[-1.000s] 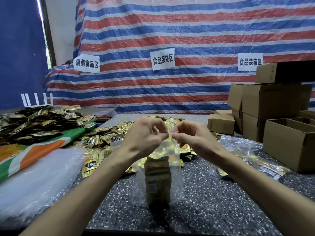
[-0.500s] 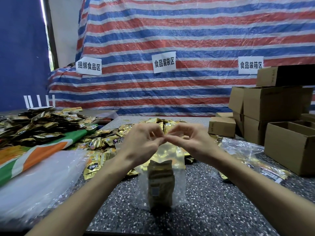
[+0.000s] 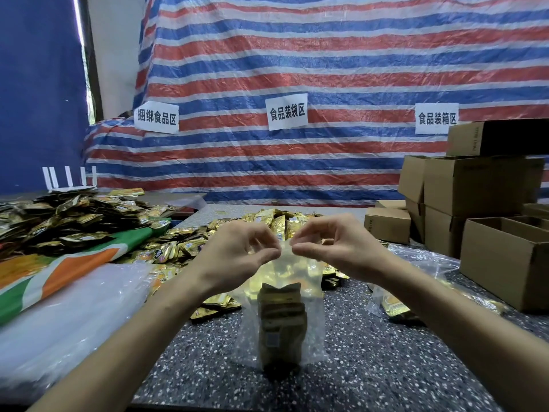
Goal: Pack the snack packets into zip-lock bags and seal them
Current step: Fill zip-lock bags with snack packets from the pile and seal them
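Note:
A clear zip-lock bag [image 3: 313,295] hangs upright over the speckled table [image 3: 371,367], its bottom near the tabletop. Inside it stands a stack of gold snack packets [image 3: 282,322]. My left hand [image 3: 237,257] pinches the bag's top edge from the left with thumb and fingers. From the right, my right hand [image 3: 335,251] pinches the same top edge, fingertips almost meeting the left ones. A heap of loose gold packets [image 3: 184,248] lies behind and to the left of the bag.
Dark-and-gold packets [image 3: 74,221] pile up on a green-orange sack at left, above clear plastic sheeting [image 3: 74,316]. A filled clear bag [image 3: 395,304] lies at right. Cardboard boxes [image 3: 505,257] stack along the right edge. A striped tarp with paper signs hangs behind.
Both hands stay pinched on the bag's top edge; they came together at its middle half a second ago and now sit slightly apart.

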A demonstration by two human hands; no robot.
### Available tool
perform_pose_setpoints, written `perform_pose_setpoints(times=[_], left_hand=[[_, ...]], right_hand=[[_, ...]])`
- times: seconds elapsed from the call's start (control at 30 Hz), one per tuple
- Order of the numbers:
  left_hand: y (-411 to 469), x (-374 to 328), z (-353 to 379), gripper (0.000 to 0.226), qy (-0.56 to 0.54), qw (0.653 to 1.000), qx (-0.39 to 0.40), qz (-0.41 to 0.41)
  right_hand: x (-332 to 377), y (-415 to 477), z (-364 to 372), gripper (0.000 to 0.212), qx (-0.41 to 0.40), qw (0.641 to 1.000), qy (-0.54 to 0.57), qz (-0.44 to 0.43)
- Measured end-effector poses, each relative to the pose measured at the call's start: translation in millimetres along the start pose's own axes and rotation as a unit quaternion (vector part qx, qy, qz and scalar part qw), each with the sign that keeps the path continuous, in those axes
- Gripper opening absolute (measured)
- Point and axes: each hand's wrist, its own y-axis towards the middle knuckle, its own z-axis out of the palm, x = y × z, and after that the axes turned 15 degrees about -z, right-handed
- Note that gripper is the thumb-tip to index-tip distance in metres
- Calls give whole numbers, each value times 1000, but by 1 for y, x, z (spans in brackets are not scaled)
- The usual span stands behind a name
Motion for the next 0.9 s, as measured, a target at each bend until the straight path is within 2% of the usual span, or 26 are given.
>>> perform_pose_setpoints(times=[0.1, 0.2, 0.33, 0.43, 0.63, 0.9], left_hand=[[-2, -2, 5, 3, 20, 999, -37, 8], [-3, -5, 9, 6, 21, 997, -66, 15], [-3, 1, 2, 7, 7, 999, -36, -25], [-5, 10, -5, 5, -25, 998, -12, -47], [-6, 6, 1, 14, -12, 998, -61, -31], [-12, 21, -12, 4, -39, 998, -33, -40]], right_hand=[[4, 2, 1, 4, 21, 999, -44, -2], [10, 4, 4, 14, 51, 991, -122, -26], [11, 2, 8, 10, 64, 975, -212, -3], [12, 0, 9, 4, 52, 978, -200, 11], [31, 12, 15, 9, 111, 958, -260, -37], [31, 8, 10, 17, 86, 963, -254, 12]])
